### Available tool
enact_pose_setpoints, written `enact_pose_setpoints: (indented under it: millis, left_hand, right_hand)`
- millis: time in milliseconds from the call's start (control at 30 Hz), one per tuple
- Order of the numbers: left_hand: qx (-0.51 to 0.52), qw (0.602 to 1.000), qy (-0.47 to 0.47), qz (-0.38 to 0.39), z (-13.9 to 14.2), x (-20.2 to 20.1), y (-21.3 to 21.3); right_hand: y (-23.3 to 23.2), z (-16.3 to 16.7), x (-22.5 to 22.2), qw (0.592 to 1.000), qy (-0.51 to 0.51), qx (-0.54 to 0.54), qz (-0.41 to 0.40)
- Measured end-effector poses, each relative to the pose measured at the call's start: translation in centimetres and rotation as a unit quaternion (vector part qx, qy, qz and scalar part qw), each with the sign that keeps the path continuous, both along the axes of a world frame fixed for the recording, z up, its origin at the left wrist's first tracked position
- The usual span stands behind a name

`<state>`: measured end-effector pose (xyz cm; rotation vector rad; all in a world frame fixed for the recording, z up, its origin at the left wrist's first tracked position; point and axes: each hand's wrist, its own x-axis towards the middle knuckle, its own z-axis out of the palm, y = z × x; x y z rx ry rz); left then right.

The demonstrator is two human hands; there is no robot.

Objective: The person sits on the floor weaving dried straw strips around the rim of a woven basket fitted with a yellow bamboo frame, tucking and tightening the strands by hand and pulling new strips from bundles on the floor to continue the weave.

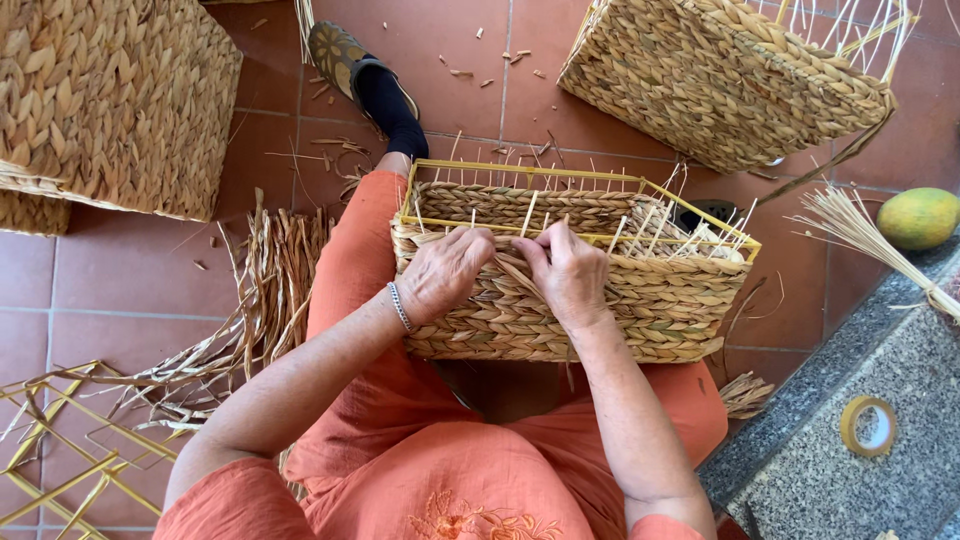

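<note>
- The red-brown tiled floor (140, 290) fills most of the frame, littered with bits of straw.
- A large finished woven straw basket (110, 100) sits in the upper left of the frame; another woven basket with loose uprights (720, 80) lies tilted in the upper right.
- The half-woven rectangular straw basket on a yellow wire frame (640, 310) rests at the centre, on the lap of the person in orange clothes (440, 470), thin pale stakes sticking up along its rim.
- A speckled grey stone ledge (800, 470) takes the lower right corner.
- Bare yellow wire frames (60, 450) lie at the lower left, beside a pile of loose dried straw strands (270, 290).
- The left hand (445, 272), a bracelet at its wrist, is curled over the near top edge of the half-woven basket, fingers pinching a strand.
- The right hand (568, 272), just beside it, grips the same flat straw strand (515, 272) at the rim.
- A green-yellow mango (918, 217) lies at the right edge.
- A roll of yellowish tape (868, 426) lies on the ledge.
</note>
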<state>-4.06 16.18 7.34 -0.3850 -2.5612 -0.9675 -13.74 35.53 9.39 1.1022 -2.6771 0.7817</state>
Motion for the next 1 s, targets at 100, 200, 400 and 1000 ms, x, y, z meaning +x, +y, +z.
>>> enact_pose_setpoints:
  millis: [100, 200, 400, 1000]
  left_hand:
    - [0.066, 0.996, -0.050, 0.037, -0.6, -1.1, 0.2]
    - [0.102, 0.989, -0.078, 0.069, -0.7, -2.2, 0.3]
    - [0.306, 0.938, -0.158, 0.039, 1.3, -1.8, -1.0]
    - [0.079, 0.742, -0.430, 0.508, -16.5, 17.7, -20.5]
  right_hand:
    - [1.2, -0.2, 0.7, 1.000, 0.016, -0.012, 0.018]
    - [2.8, -0.2, 1.1, 0.999, -0.028, -0.007, -0.017]
    - [5.6, 0.4, 0.3, 0.998, -0.038, -0.018, -0.044]
    - [7.3, 0.4, -1.3, 0.994, 0.101, 0.031, -0.013]
